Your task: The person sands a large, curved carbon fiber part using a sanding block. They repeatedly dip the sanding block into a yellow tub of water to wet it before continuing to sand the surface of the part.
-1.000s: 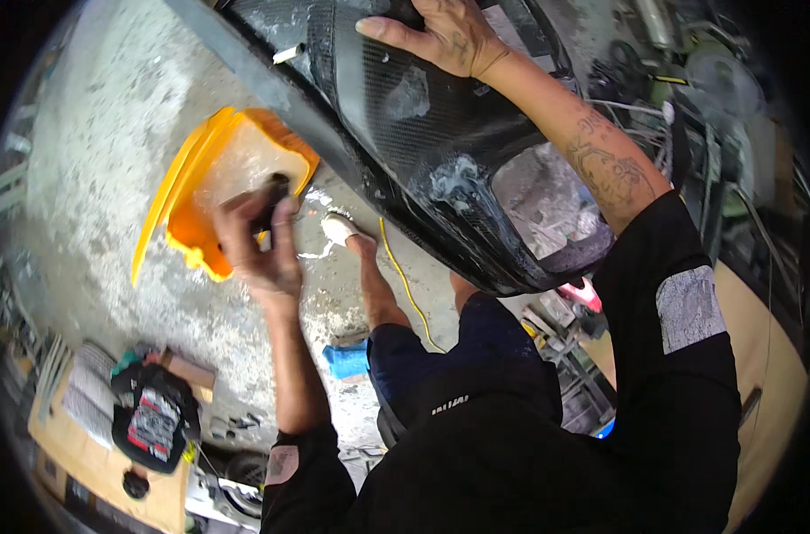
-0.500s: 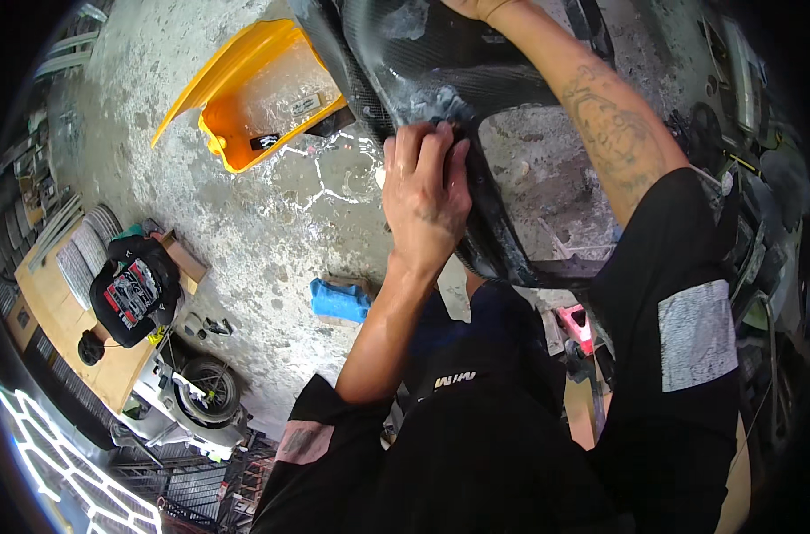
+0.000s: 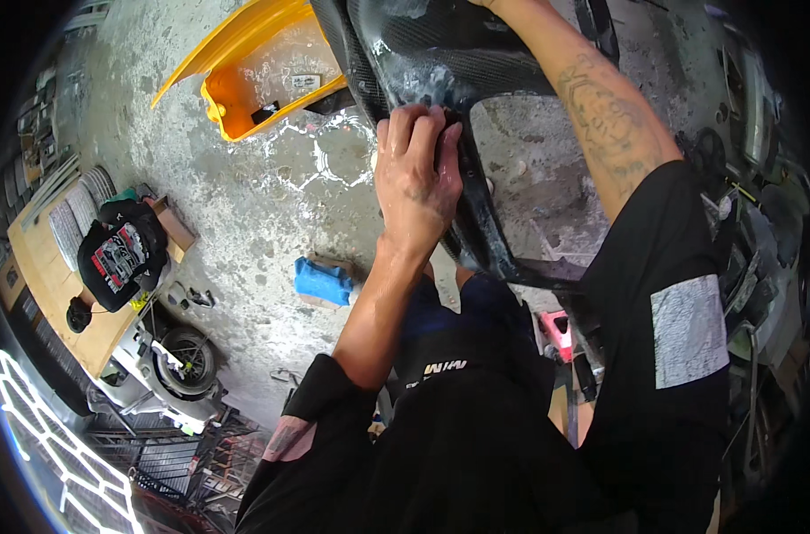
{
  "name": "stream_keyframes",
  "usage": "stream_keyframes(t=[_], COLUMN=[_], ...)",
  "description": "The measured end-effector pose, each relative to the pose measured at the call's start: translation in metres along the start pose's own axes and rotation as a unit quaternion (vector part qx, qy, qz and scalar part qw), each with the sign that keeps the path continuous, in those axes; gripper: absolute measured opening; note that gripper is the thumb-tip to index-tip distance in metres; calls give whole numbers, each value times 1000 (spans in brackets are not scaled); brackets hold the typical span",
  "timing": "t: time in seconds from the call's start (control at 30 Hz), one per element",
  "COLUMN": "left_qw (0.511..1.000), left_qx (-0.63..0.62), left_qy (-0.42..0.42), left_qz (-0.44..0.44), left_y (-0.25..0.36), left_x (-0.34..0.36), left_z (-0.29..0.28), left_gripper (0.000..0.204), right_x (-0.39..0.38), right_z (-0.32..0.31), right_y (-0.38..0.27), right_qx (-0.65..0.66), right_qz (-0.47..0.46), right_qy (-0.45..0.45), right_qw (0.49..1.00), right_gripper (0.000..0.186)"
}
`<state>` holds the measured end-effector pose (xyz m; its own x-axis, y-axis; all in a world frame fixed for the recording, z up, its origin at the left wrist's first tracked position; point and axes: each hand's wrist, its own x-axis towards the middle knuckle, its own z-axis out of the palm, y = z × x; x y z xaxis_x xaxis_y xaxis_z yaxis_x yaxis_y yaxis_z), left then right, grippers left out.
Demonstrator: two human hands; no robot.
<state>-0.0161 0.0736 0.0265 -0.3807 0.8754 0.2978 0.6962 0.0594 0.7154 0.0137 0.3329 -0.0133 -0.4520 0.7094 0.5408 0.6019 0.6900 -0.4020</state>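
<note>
Smeared black panel above blotchy floor

Our left hand bunches its fingers against its edge; our right hand is nearly out of view — we can't tell either grip. Off its left edge: a yellow shell, then a worktop.

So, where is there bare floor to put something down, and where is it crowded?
Bare concrete floor shows between the yellow shell, the blue bundle and the left hand. Reaching through the carbon-fibre panel opening also looks possible. Crowded: the wooden table and the picture's right edge.
</note>
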Motion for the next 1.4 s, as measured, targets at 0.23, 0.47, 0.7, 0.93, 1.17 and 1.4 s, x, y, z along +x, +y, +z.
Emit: stream_keyframes(t=[0.23, 0.47, 0.7, 0.93, 1.17, 1.4], left_qw=[992, 979, 996, 998, 998, 997], left_qx=[-32, -102, -39, -3, 1, 4], left_qy=[97, 64, 39, 30, 42, 55], left_qz=[-73, -165, -74, -51, -56, -56], left_y=[-27, -25, -6, 4, 10, 10], left_x=[6, -38, -12, -22, -20, -20], left_z=[-18, -45, -16, 7, 3, 10], left_gripper=[23, 32, 29, 21, 20, 21], right_x=[8, 5, 6, 5, 1, 1], right_z=[7, 9, 8, 7, 6, 5], right_y=[-1, 0, 4, 7, 2, -2], right_qx=[-18, -31, -8, -19, -14, -17], right_qz=[-22, -34, -39, -32, -22, -16], right_qy=[21, 21, 19, 19, 5, 8], right_qw=[999, 999, 999, 999, 1000, 1000], right_gripper=[62, 61, 60, 60, 60, 59])
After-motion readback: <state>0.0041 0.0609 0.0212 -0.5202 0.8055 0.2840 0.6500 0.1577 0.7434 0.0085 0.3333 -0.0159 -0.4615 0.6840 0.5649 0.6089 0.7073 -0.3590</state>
